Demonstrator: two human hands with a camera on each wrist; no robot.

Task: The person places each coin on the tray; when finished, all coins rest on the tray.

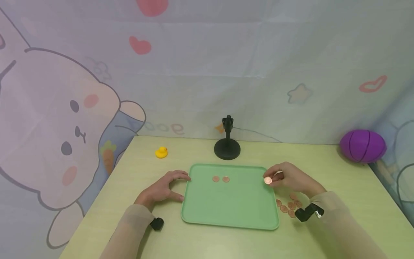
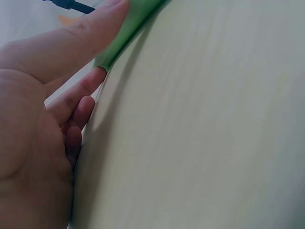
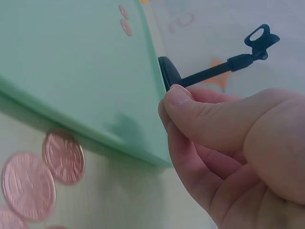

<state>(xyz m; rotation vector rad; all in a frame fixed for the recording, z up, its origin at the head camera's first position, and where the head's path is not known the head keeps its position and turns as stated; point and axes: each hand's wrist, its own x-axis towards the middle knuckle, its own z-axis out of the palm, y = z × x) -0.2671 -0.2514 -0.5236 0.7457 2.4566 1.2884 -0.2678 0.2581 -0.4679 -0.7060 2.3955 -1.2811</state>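
Note:
A light green tray [image 1: 230, 205] lies flat on the table, with two copper-coloured coins, one coin [image 1: 215, 178] left of the other coin [image 1: 226, 179], near its far edge. My right hand [image 1: 288, 178] pinches another copper coin [image 1: 267, 180] between thumb and fingers over the tray's far right corner. In the right wrist view the thumb [image 3: 209, 112] covers most of that coin. My left hand [image 1: 165, 189] touches the tray's left edge, its thumb and fingers spread. Several loose coins [image 1: 284, 208] lie on the table beside the tray's right edge, below my right wrist.
Behind the tray stands a black stand [image 1: 227, 148] with a round base. A yellow rubber duck [image 1: 161, 152] sits at the back left. A purple ball [image 1: 363, 146] rests at the back right corner. A printed cloth [image 1: 210, 72] hangs behind the table.

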